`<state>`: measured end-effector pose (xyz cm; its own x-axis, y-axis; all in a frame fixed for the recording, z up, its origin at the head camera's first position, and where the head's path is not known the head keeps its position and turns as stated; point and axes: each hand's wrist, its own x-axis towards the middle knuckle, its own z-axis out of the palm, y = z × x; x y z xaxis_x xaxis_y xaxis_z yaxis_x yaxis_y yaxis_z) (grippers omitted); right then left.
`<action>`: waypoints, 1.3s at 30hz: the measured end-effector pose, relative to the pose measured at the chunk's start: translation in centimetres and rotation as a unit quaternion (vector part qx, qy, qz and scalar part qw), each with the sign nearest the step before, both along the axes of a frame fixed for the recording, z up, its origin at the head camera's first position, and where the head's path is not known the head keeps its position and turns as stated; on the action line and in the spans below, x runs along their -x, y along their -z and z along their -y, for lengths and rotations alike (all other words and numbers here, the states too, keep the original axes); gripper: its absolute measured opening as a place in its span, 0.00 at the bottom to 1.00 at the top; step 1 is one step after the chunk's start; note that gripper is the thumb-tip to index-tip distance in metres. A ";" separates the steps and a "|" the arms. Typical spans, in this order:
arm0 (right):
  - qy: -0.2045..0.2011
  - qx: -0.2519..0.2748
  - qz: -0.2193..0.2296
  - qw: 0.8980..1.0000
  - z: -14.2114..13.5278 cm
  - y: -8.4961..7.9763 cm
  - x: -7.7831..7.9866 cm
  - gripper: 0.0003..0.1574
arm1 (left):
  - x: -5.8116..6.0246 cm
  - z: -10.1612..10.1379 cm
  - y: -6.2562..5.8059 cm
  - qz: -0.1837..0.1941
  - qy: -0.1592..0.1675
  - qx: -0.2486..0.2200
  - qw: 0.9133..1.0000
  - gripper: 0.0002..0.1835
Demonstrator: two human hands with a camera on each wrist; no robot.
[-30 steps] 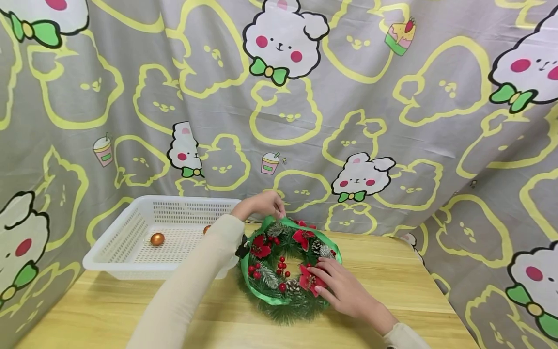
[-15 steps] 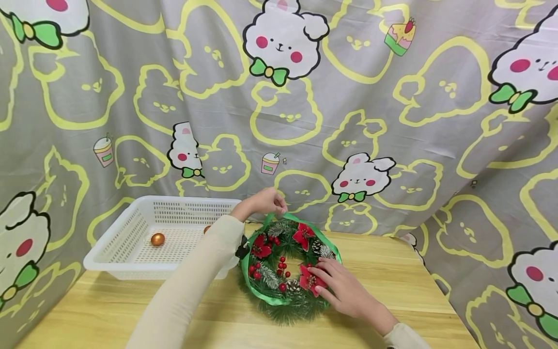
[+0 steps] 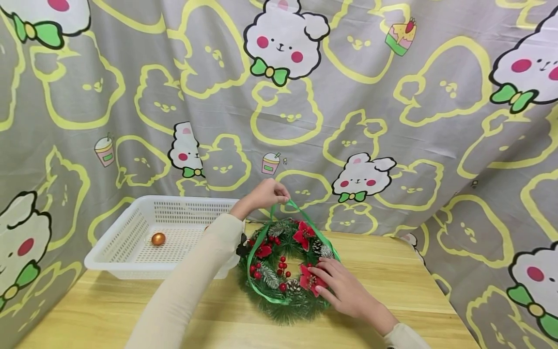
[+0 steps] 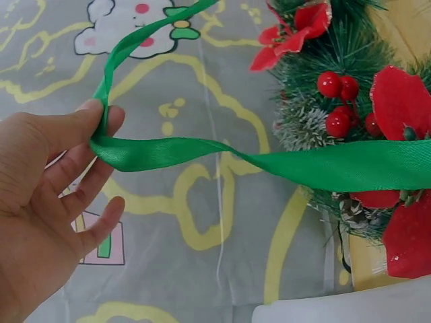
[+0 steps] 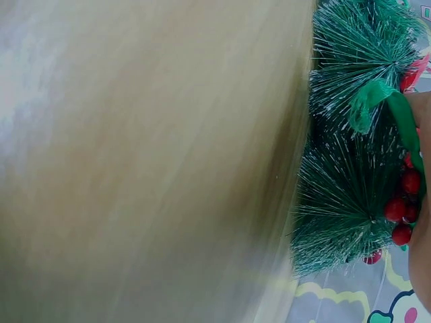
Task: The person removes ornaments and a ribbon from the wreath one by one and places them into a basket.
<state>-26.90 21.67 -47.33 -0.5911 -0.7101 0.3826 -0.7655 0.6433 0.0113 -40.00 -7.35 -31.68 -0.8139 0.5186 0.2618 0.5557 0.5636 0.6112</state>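
A green pine wreath (image 3: 285,312) lies on the table, dressed with red poinsettias (image 3: 303,234), red berries (image 4: 338,122), pinecones (image 3: 293,286) and frosted sprigs. Above its far edge my left hand (image 3: 267,193) pinches a green satin ribbon (image 4: 161,153) between thumb and index finger, the other fingers spread loosely. From that pinch the ribbon drops in two strands toward both sides of the wreath. My right hand (image 3: 350,293) rests on the wreath's near right side, fingers extended over a poinsettia (image 3: 308,280). Only a sliver of it shows in the right wrist view.
Left of the wreath stands a white perforated plastic basket (image 3: 126,267). A shiny copper-coloured ball (image 3: 158,239) lies inside it; my left sleeve (image 3: 192,276) covers part of the basket. A grey cartoon-print curtain (image 3: 292,121) hangs behind the wooden table (image 3: 392,271).
My left hand has risen slightly, drawing the ribbon up off the wreath's far side into a taller, narrower loop. The right hand stays in place.
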 end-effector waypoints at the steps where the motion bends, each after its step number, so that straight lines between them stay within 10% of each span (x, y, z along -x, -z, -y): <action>1: 0.002 0.000 0.001 1.000 0.0 0.0 0.0 0.29 | 0.0 0.0 -0.1 -0.004 0.000 -0.005 1.000 0.05; 22: 0.002 0.005 0.005 1.000 -0.1 0.1 0.1 0.29 | -0.7 -0.2 -3.0 -0.065 -0.029 -0.046 0.996 0.06; 39: 0.000 0.002 -0.010 1.000 -0.1 0.3 0.2 0.29 | -1.8 -0.7 -6.5 -0.167 -0.064 -0.122 0.976 0.07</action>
